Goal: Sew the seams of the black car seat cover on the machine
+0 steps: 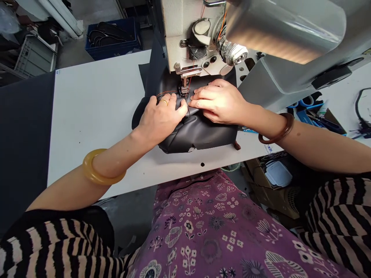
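Black leather-like material (203, 131) lies bunched under the presser foot (184, 89) of a sewing machine (179, 34). A line of orange stitching (166, 92) runs along it to the left of the foot. My left hand (162, 117) presses on the material left of the foot, fingers spread and lying flat. On the right, close to the foot, my right hand (220, 101) rests on the same material with its fingers stretched out. Orange thread (222, 25) comes down the machine head toward the needle. The needle tip is hidden by the foot.
A white table (95, 116) carries the machine. To the right stands a blue box (321, 116) with scissors and small tools. A grey translucent cover (266, 81) sits beside the machine head. On the floor behind is a blue crate (113, 42) holding dark pieces.
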The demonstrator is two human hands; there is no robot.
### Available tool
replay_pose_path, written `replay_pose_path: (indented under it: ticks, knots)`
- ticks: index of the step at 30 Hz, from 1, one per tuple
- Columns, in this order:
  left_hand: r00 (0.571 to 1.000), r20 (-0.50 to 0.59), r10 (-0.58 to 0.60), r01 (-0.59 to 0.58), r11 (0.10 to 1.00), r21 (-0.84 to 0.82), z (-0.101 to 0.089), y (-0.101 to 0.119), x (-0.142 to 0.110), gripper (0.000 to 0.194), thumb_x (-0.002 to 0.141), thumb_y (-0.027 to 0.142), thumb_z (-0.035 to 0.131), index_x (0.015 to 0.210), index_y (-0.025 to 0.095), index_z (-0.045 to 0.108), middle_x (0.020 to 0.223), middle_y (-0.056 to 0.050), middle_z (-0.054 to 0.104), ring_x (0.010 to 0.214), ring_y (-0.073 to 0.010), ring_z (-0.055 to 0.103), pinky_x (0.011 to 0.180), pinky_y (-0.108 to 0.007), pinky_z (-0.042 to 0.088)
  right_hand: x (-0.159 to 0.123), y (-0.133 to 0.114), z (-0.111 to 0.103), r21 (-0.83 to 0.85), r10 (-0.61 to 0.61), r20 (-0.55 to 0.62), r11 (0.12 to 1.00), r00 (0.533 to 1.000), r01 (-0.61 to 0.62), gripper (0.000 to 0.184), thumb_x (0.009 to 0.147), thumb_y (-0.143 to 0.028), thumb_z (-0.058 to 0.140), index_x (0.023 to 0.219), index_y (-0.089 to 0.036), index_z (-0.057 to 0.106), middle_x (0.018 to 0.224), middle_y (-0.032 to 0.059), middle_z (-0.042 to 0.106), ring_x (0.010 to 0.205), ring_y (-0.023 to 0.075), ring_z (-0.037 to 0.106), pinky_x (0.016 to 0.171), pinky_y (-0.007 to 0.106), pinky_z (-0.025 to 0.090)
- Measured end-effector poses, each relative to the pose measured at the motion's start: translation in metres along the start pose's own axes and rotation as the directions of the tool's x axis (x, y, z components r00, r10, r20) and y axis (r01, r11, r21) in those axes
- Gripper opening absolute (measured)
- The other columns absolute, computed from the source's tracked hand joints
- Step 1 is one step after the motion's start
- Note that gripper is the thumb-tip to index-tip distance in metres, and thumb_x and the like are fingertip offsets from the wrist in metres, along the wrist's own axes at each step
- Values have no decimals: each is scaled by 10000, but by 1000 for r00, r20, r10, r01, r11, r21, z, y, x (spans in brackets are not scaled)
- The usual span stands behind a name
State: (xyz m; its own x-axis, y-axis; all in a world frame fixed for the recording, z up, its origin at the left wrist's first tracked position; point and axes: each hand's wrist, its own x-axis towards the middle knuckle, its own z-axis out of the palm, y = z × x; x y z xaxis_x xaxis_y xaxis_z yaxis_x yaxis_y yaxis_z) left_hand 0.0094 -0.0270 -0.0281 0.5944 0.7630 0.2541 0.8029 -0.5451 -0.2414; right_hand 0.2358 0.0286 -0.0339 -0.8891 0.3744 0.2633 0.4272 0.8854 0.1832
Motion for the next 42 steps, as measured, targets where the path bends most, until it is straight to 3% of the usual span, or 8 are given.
replay_pose_path:
  ticks: [7, 11, 22, 27, 32, 35, 42]
  knots:
    - [997, -57, 45, -49, 996, -78, 5, -14, -1, 440, 949, 127, 328, 1270, 186, 624, 1226, -156, 673, 1108, -272, 641, 862, -423, 500, 2, -14, 0, -87, 59, -24, 994, 998, -61, 352, 958, -204, 334, 1189, -211, 600, 1160, 39, 684, 1070, 190, 609, 932, 392, 421]
    - [994, -65, 87, -90, 995, -32, 5, -17, -1, 439, 961, 127, 312, 1268, 163, 623, 1270, -168, 656, 1128, -288, 638, 875, -465, 511, 4, -14, 0, -113, 52, -23, 992, 998, -55, 372, 985, -176, 287, 1181, -192, 603, 1146, 31, 686, 1053, 191, 625, 896, 391, 434]
    - [997, 33, 70, -69, 997, -38, -7, -11, 2, 472, 962, 110, 267, 1307, 138, 589, 1323, -201, 618, 1179, -325, 618, 904, -548, 501, 8, -15, -8, -60, 101, 105, 994, 989, -96, 413, 1000, -165, 233, 1216, -180, 585, 1182, 58, 658, 1089, 184, 588, 917, 396, 388]
    - [988, 157, -1, 18, 994, -104, -11, -10, 3, 494, 966, 130, 244, 1351, 108, 553, 1386, -192, 573, 1247, -339, 572, 968, -564, 456, 8, -15, -9, -77, 110, 119, 992, 987, -101, 429, 1001, -159, 212, 1216, -186, 582, 1170, 50, 660, 1086, 174, 593, 911, 384, 379]
    - [995, 96, -5, 18, 990, -137, -11, -10, 3, 490, 937, 104, 311, 1352, 153, 566, 1364, -185, 593, 1227, -339, 585, 963, -575, 455, 8, -13, -5, -108, 92, 66, 991, 994, -85, 415, 998, -161, 223, 1178, -201, 594, 1124, 21, 675, 1052, 159, 614, 893, 375, 375]
    - [992, 124, 0, 13, 994, -107, -12, -10, 4, 486, 949, 106, 286, 1347, 125, 564, 1372, -192, 586, 1230, -336, 585, 962, -567, 458, 8, -12, -5, -95, 78, 43, 993, 996, -74, 404, 1000, -167, 234, 1175, -195, 598, 1116, 32, 678, 1056, 160, 604, 883, 373, 368]
    - [994, 100, 30, -25, 998, -49, -11, -11, 5, 491, 940, 102, 258, 1300, 97, 594, 1323, -214, 614, 1173, -346, 618, 897, -553, 486, 9, -12, -8, -77, 79, 67, 994, 995, -74, 409, 999, -170, 241, 1171, -190, 611, 1115, 45, 682, 1023, 165, 608, 861, 367, 382]
